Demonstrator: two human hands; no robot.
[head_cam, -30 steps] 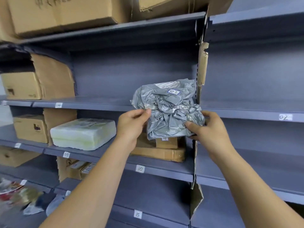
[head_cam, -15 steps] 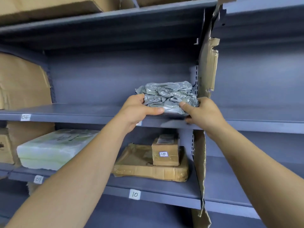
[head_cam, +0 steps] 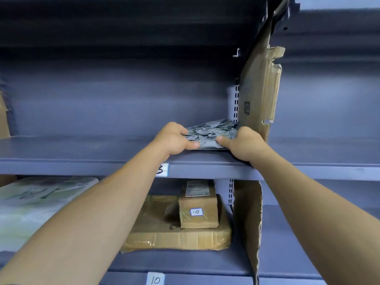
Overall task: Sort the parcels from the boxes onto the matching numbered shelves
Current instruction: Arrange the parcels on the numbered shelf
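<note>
A crumpled grey plastic parcel [head_cam: 209, 134] lies flat on the middle grey shelf [head_cam: 82, 157], close to the cardboard divider. My left hand [head_cam: 173, 138] grips its left edge, thumb along the front. Gripping the right edge is my right hand [head_cam: 241, 144], thumb on the front corner. A white shelf label [head_cam: 162, 170] sits on the shelf lip below, half hidden by my left forearm.
A torn cardboard divider [head_cam: 259, 93] stands just right of the parcel. The shelf below, labelled 10 [head_cam: 155, 280], holds a small box marked 10 [head_cam: 198, 210] on a flat cardboard parcel [head_cam: 176, 237]. A white wrapped parcel [head_cam: 37, 204] lies at lower left.
The grey parcel went from held upright in front of the shelves to lying flat on the middle shelf, pushed further back. Both hands stayed on it; the view moved closer.
</note>
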